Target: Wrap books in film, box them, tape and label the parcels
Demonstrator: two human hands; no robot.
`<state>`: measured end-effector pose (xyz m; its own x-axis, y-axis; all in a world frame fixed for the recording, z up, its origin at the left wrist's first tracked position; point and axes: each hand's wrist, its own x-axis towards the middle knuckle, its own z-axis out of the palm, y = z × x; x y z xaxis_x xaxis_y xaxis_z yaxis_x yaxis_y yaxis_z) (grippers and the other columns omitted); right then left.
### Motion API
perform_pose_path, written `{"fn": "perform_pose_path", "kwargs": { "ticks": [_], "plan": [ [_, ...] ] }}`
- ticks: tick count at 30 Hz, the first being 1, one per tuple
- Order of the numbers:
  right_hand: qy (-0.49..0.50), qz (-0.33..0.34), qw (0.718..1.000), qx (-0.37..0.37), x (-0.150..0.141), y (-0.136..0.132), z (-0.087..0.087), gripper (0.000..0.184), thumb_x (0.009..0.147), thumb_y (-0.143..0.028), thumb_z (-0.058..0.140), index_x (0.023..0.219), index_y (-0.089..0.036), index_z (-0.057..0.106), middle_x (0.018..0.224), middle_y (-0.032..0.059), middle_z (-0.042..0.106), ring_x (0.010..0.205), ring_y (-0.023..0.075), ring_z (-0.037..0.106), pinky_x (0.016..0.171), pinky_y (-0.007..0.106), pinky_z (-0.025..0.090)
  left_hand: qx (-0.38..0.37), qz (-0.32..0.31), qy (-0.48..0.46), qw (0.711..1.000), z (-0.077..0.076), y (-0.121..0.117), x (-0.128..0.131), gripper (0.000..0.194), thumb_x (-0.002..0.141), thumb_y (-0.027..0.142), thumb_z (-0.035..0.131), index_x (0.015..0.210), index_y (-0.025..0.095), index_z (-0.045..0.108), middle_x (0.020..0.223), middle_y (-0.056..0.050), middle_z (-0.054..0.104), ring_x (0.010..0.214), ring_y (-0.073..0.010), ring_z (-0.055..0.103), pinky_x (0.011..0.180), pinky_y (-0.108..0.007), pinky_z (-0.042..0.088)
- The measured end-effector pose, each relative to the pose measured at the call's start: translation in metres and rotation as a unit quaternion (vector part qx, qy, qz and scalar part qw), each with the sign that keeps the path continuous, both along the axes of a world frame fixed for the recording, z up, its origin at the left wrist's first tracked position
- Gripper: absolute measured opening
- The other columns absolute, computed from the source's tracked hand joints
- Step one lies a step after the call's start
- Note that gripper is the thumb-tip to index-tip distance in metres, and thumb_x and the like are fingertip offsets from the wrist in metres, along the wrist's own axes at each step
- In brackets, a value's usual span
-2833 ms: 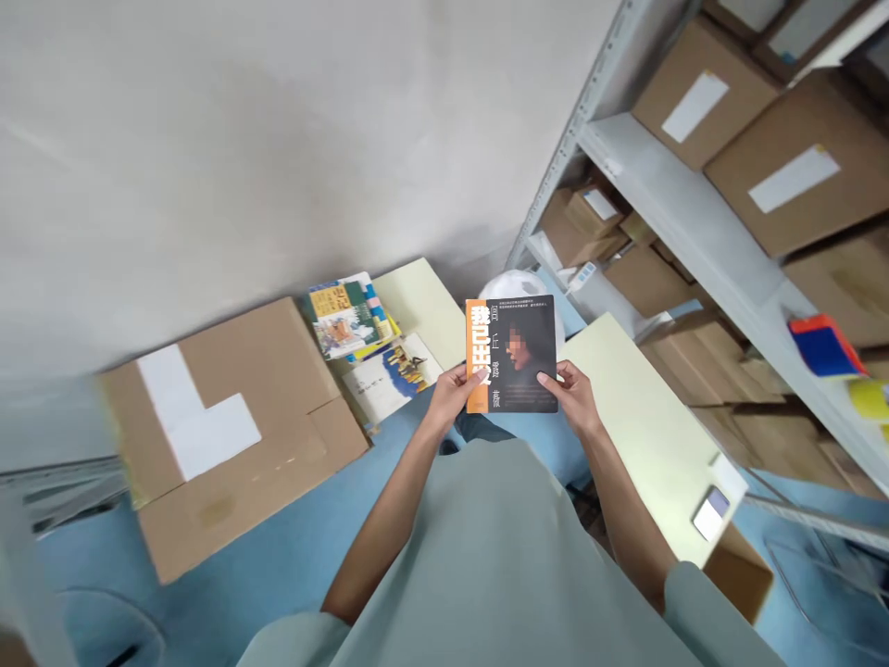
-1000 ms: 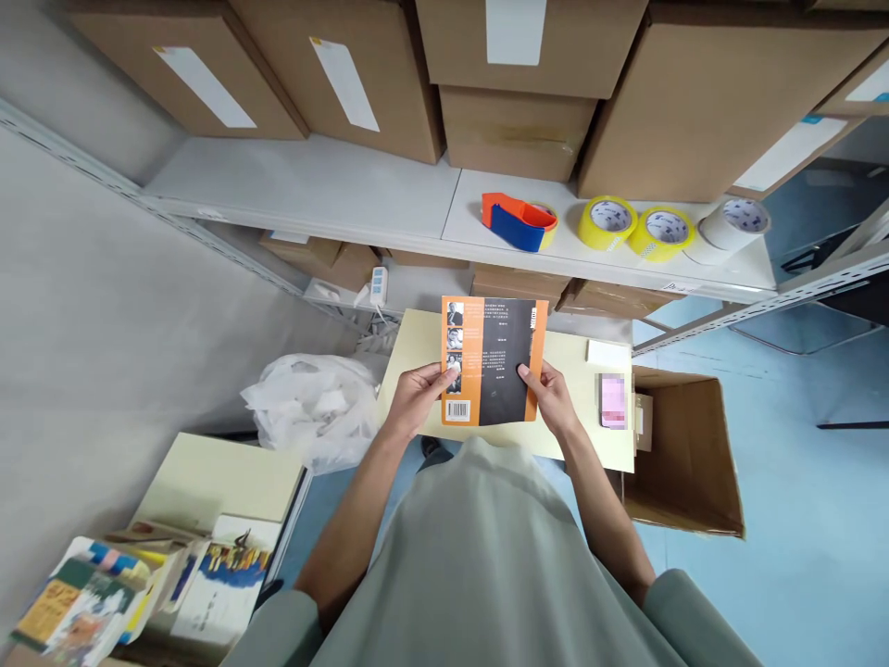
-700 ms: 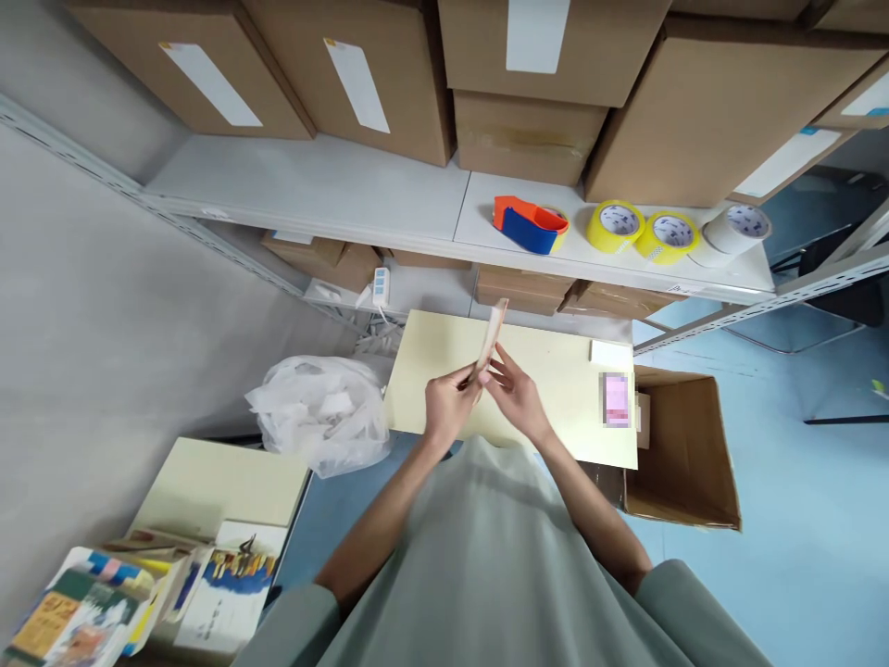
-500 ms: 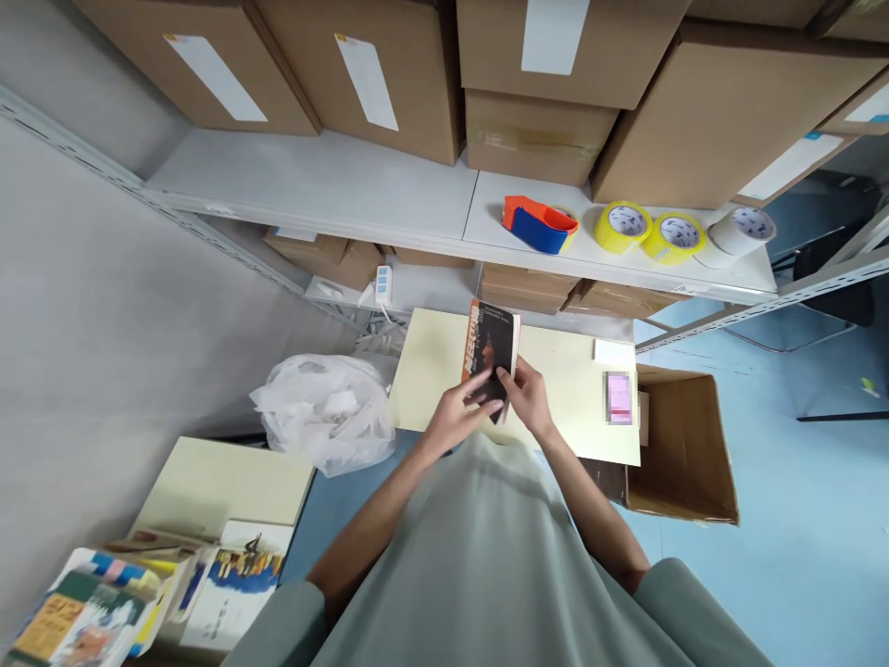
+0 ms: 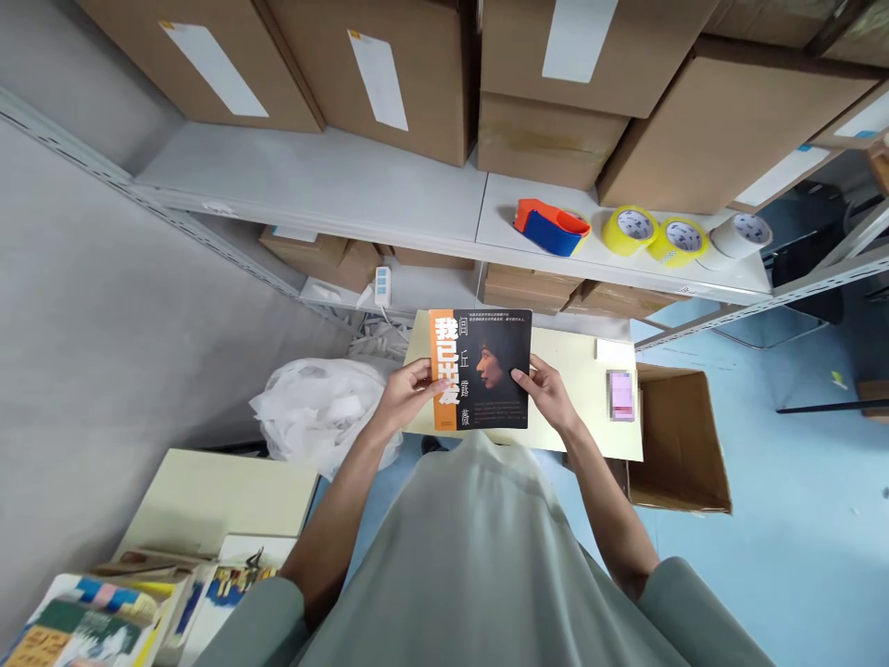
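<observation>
A paperback book (image 5: 494,371) with a black cover, an orange strip and a portrait is held up over the cream table (image 5: 583,417). My left hand (image 5: 408,394) grips its left edge, thumb on the front. On the opposite edge, my right hand (image 5: 547,389) has its thumb pressed on the cover and its other fingers behind, out of sight. The front cover faces me, nearly upright in the picture. To the right on the table lies a pink phone-like item (image 5: 620,396), blurred out, with a small white block (image 5: 615,350) beyond it.
An open cardboard box (image 5: 677,445) stands right of the table. White plastic bags (image 5: 319,408) are at the left. Lower left, books (image 5: 90,621) are stacked by another cream surface (image 5: 222,496). The shelf (image 5: 403,204) ahead holds cartons, a tape dispenser (image 5: 552,229) and tape rolls (image 5: 629,229).
The book was angled with both hands close together at its lower part. Now it is turned face-on, and my hands have moved apart to its left and right edges.
</observation>
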<state>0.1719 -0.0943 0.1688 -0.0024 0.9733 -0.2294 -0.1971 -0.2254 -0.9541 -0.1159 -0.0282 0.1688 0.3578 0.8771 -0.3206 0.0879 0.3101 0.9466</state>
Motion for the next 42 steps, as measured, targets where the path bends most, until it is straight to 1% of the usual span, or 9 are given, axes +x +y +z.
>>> {"fn": "perform_pose_path", "kwargs": {
  "ticks": [5, 9, 14, 19, 29, 32, 36, 39, 42],
  "plan": [
    [-0.018, -0.017, 0.999, 0.02, -0.004, 0.012, 0.004, 0.055, 0.091, -0.068, 0.089, 0.119, -0.029, 0.062, 0.093, 0.0012, 0.086, 0.08, 0.0242, 0.081, 0.075, 0.037, 0.066, 0.076, 0.014, 0.015, 0.997, 0.009, 0.009, -0.005, 0.061, 0.073, 0.068, 0.099, 0.104, 0.02, 0.077, 0.111, -0.011, 0.087, 0.098, -0.0286, 0.082, 0.09, -0.039, 0.066],
    [-0.082, -0.028, 0.992, 0.096, -0.004, 0.02, 0.021, 0.045, 0.093, -0.064, 0.089, 0.11, -0.028, 0.068, 0.108, 0.0057, 0.087, 0.1, 0.0274, 0.084, 0.091, 0.042, 0.067, 0.186, 0.035, 0.071, 0.979, 0.019, 0.017, -0.014, 0.051, 0.08, 0.066, 0.095, 0.098, 0.022, 0.078, 0.105, -0.01, 0.087, 0.097, -0.0275, 0.081, 0.09, -0.039, 0.065],
    [-0.098, 0.0, 0.978, 0.186, -0.007, 0.023, 0.035, 0.032, 0.095, -0.058, 0.09, 0.1, -0.03, 0.077, 0.125, 0.0083, 0.087, 0.136, 0.0321, 0.077, 0.126, 0.056, 0.054, 0.397, 0.067, 0.067, 0.913, 0.036, 0.024, -0.02, 0.019, 0.1, 0.042, 0.084, 0.094, 0.025, 0.081, 0.108, -0.009, 0.088, 0.106, -0.0272, 0.081, 0.097, -0.045, 0.065],
    [-0.112, -0.028, 0.969, 0.22, -0.013, 0.025, 0.024, 0.032, 0.093, -0.06, 0.091, 0.093, -0.031, 0.078, 0.135, 0.0063, 0.085, 0.149, 0.0335, 0.068, 0.135, 0.063, 0.044, 0.516, 0.109, 0.065, 0.847, 0.042, 0.021, -0.015, 0.016, 0.104, 0.031, 0.081, 0.089, 0.027, 0.079, 0.103, -0.005, 0.089, 0.108, -0.0249, 0.081, 0.094, -0.044, 0.067],
    [-0.139, -0.013, 0.965, 0.224, -0.002, 0.023, 0.025, 0.025, 0.1, -0.058, 0.085, 0.105, -0.035, 0.09, 0.13, 0.0063, 0.086, 0.129, 0.0289, 0.08, 0.12, 0.051, 0.061, 0.428, 0.092, 0.058, 0.897, 0.041, 0.012, -0.025, 0.016, 0.102, 0.041, 0.083, 0.095, 0.027, 0.082, 0.112, -0.008, 0.086, 0.108, -0.0266, 0.081, 0.099, -0.044, 0.064],
    [-0.164, -0.017, 0.967, 0.193, 0.003, 0.019, 0.025, 0.04, 0.097, -0.063, 0.085, 0.124, -0.033, 0.088, 0.126, 0.007, 0.087, 0.125, 0.0294, 0.081, 0.119, 0.049, 0.061, 0.349, 0.094, 0.053, 0.931, 0.036, 0.009, -0.028, 0.024, 0.097, 0.046, 0.087, 0.105, 0.024, 0.079, 0.106, -0.008, 0.085, 0.103, -0.0257, 0.082, 0.094, -0.041, 0.065],
    [-0.16, -0.069, 0.976, 0.128, 0.004, 0.016, 0.022, 0.075, 0.093, -0.062, 0.088, 0.158, -0.031, 0.066, 0.099, 0.0024, 0.085, 0.098, 0.0245, 0.081, 0.104, 0.043, 0.065, 0.24, 0.111, 0.065, 0.962, 0.033, 0.005, -0.026, 0.043, 0.087, 0.055, 0.093, 0.103, 0.024, 0.068, 0.098, -0.004, 0.081, 0.086, -0.0194, 0.078, 0.075, -0.029, 0.063],
    [-0.168, -0.058, 0.979, 0.104, 0.007, 0.017, 0.019, 0.057, 0.099, -0.066, 0.08, 0.142, -0.028, 0.077, 0.1, 0.0051, 0.084, 0.095, 0.0243, 0.078, 0.096, 0.041, 0.066, 0.19, 0.064, 0.071, 0.977, 0.031, 0.008, -0.023, 0.045, 0.096, 0.068, 0.078, 0.103, 0.023, 0.073, 0.103, -0.007, 0.082, 0.085, -0.0196, 0.077, 0.064, -0.026, 0.058],
    [-0.168, -0.039, 0.982, 0.082, 0.014, 0.016, 0.017, 0.052, 0.1, -0.073, 0.073, 0.121, -0.026, 0.086, 0.111, 0.0078, 0.086, 0.106, 0.0276, 0.079, 0.097, 0.042, 0.066, 0.167, 0.027, 0.069, 0.983, 0.026, 0.012, -0.022, 0.051, 0.099, 0.071, 0.071, 0.112, 0.023, 0.08, 0.108, -0.009, 0.084, 0.091, -0.0219, 0.078, 0.068, -0.028, 0.06]
  ]
}}
